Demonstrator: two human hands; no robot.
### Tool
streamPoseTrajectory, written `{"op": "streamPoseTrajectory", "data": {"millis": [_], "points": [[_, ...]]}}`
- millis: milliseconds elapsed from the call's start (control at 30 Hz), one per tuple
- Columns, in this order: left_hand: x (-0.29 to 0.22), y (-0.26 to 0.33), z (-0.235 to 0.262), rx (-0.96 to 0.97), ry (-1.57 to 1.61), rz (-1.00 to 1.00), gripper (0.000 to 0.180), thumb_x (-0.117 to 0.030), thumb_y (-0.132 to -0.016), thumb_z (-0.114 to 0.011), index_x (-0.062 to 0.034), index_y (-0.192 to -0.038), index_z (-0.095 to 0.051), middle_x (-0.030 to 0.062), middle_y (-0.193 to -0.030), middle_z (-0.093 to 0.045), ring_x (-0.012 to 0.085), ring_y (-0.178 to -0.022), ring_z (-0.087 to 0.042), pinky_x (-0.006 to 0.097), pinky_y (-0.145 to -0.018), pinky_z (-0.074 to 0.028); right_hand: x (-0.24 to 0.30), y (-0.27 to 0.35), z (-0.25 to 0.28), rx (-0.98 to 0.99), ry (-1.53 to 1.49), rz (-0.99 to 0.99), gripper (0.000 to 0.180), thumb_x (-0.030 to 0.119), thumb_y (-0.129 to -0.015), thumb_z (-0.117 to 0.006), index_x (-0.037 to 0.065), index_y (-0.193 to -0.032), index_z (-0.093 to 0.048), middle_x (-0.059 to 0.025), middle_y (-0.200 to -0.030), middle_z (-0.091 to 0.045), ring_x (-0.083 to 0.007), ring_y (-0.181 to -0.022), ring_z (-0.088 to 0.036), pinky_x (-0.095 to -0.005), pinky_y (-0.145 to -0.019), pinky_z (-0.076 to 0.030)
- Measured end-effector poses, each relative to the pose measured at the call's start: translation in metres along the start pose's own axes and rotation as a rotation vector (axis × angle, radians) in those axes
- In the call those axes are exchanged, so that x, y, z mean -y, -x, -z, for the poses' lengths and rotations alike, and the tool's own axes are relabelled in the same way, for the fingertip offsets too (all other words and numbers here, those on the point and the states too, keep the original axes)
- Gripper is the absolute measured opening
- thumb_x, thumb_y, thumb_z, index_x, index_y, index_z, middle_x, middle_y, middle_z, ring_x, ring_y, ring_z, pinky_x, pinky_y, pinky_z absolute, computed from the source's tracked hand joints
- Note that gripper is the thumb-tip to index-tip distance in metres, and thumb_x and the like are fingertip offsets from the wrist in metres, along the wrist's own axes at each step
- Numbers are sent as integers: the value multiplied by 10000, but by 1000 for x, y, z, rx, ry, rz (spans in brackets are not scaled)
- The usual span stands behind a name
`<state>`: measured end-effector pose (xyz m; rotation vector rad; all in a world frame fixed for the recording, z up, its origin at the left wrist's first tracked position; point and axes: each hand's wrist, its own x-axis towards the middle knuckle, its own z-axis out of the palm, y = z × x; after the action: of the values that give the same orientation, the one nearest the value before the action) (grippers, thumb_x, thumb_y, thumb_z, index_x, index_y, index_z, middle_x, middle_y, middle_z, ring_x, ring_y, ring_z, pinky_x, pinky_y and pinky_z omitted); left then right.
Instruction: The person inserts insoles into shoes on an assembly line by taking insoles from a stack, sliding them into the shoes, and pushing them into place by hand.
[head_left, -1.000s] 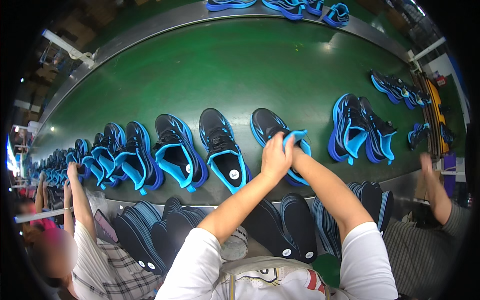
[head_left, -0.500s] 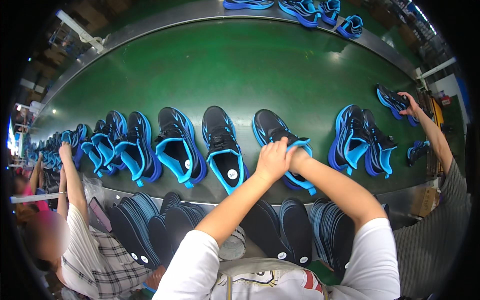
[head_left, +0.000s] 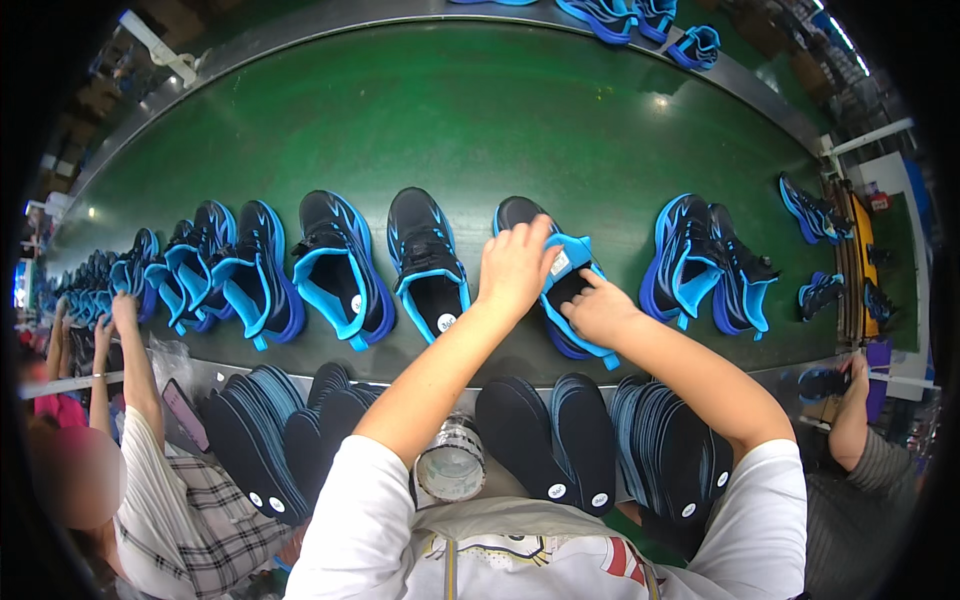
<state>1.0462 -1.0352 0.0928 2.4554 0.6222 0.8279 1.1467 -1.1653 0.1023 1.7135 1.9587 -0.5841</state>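
A black and blue sneaker (head_left: 518, 209) stands on the green surface before me, its toe pointing away. My left hand (head_left: 515, 265) is closed over the top of the shoe by its tongue, which is pulled up and shows a pale label. At the opening, my right hand (head_left: 605, 312) has its fingers apart, index finger against the collar and other fingertips partly hidden inside. To the left stands another sneaker (head_left: 420, 225) with a round white sticker on its insole. Two sneakers (head_left: 682, 245) stand close together to the right.
Black insole stacks (head_left: 258, 440) and a pair of insoles (head_left: 520, 435) lie along the near edge, beside a tape roll (head_left: 450, 460). More sneakers (head_left: 262, 265) line up leftward. Co-workers' arms (head_left: 142, 365) reach in at both sides. A raised ledge (head_left: 400, 28) runs along the back.
My hands have moved apart from the collar: the left toward the tongue, the right at the opening. The tongue label now shows. The right co-worker's hand has come back to the near edge.
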Motion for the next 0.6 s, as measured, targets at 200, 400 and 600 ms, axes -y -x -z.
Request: {"op": "streamPoseTrajectory", "data": {"millis": [200,400,600], "points": [[-8,0,-2,274,-235,-270,292,-259,-672,-676,-90,-818,-488,64,-751,-541,226,-719,-568,325,-576,-422,26,8,42,476,-328,-194,632,422,-833,-202,-31,-1024,-600,-193,-1076,-567,-210,-1152,-436,-378,-1076,39],[-1,-3,-3,419,-163,-197,345,-280,-668,-681,-61,-839,-477,81,-775,-541,259,-735,-566,368,-610,-449,36,35,-7,-409,-358,-202,421,301,-793,-457,-49,-1002,-561,-174,-1019,-584,-250,-1083,-492,-427,-1065,-116],[-12,33,13,207,-154,-381,234,-223,-694,-652,-87,-761,-473,44,-684,-460,209,-616,-486,330,-543,-371,83,83,-38,-904,-516,-366,106,97,-710,-646,32,-733,-566,-75,-883,-554,-230,-926,-547,-419,-900,-372]]}}
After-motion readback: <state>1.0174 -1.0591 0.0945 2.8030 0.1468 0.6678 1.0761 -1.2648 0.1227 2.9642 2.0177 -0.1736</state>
